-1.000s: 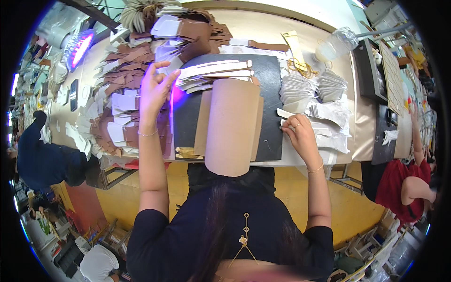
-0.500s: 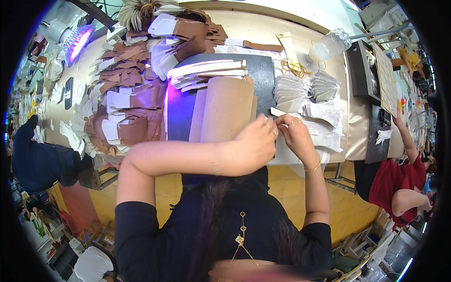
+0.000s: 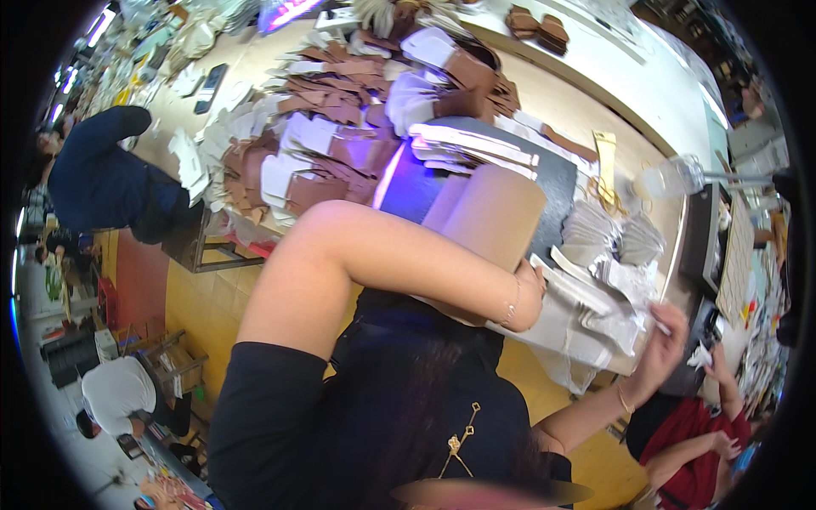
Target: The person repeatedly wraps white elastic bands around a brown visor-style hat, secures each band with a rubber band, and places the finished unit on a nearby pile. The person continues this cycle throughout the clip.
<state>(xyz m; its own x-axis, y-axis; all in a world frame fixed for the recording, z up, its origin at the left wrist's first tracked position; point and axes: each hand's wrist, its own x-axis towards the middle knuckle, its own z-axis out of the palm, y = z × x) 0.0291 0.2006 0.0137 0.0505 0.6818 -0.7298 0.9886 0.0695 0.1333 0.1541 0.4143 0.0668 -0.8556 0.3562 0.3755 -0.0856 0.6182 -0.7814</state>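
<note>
The right hand (image 3: 667, 336) had its fingers pinched on a white paper piece (image 3: 659, 325); the left hand (image 3: 531, 297) lay on grey sheets (image 3: 578, 327), finger state unclear.

Countable items in the head view:

- Brown kraft paper sheet (image 3: 497, 212), curved over the dark mat (image 3: 557, 174): one each.
- Clear plastic bottle (image 3: 667, 178): one.
- Phone (image 3: 209, 88) on the table: one.
- Other people: three.
- Brown and white paper pieces (image 3: 314, 161): too many to count.
</note>
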